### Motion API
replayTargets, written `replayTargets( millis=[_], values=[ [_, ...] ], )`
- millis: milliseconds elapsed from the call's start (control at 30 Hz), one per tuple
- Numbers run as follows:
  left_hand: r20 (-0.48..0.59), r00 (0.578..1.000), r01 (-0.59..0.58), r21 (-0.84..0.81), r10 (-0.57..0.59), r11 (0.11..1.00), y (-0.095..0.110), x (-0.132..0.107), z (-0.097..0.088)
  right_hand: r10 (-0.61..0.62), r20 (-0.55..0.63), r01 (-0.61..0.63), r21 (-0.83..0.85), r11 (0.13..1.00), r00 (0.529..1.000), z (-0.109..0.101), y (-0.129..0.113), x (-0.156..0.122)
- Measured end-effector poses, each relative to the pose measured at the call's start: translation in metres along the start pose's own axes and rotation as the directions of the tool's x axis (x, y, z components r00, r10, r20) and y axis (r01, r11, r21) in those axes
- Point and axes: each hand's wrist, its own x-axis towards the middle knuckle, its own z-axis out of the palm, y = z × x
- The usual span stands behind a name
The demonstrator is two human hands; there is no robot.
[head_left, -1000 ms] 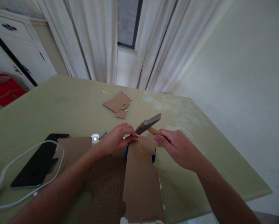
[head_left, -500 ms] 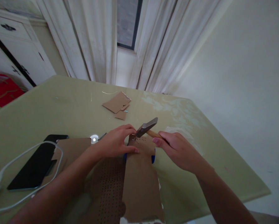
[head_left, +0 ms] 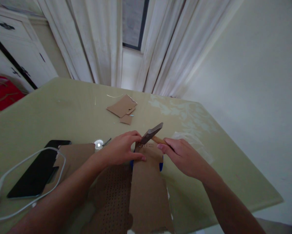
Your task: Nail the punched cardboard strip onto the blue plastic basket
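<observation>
My right hand [head_left: 181,156] is closed round the wooden handle of a hammer [head_left: 151,133]. The hammer's metal head is low over the far end of a long cardboard strip [head_left: 148,195], close to my left fingertips. Small holes in rows dot that end of the strip. My left hand [head_left: 123,148] holds the strip's far left corner, thumb on top and fingers at the far edge. Whether a small piece is under the hammer head cannot be made out. Something blue [head_left: 161,166] shows from beneath the strip on both sides.
Left of the strip lies a perforated cardboard sheet [head_left: 115,195]. Beyond my left forearm are a black tablet-like device [head_left: 31,175], a white cable [head_left: 21,162], and a small shiny round object [head_left: 98,144]. Cardboard scraps [head_left: 123,106] and clear plastic [head_left: 193,143] lie on the table [head_left: 73,110].
The hammer head has come down slightly and to the left, onto or very near the strip's far end. My left hand has stayed almost in place.
</observation>
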Motion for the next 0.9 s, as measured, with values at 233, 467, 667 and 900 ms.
replayTargets(
  millis=[233, 467, 667, 900],
  values=[
    [0.015, 1.0, 0.019, -0.006, -0.019, 1.0, 0.003, 0.0, 0.0, -0.038, 0.006, 0.038, 0.066, 0.997, 0.999, 0.009, 0.005, 0.001],
    [0.012, 0.999, 0.035, -0.005, -0.035, 0.999, 0.002, -0.001, 0.0, -0.032, -0.03, 0.034, 0.067, 0.997, 0.999, 0.011, 0.004, -0.004],
    [0.017, 0.997, 0.069, 0.0, -0.069, 0.998, 0.004, -0.003, 0.0, 0.068, -0.649, 0.35, 0.492, 0.797, 0.757, 0.029, 0.031, -0.013],
    [-0.202, 0.959, 0.229, 0.133, -0.2, 0.964, -0.017, -0.014, -0.058, 0.31, -0.822, 0.643, 0.568, 0.514, 0.478, 0.055, 0.047, 0.0]
  ],
)
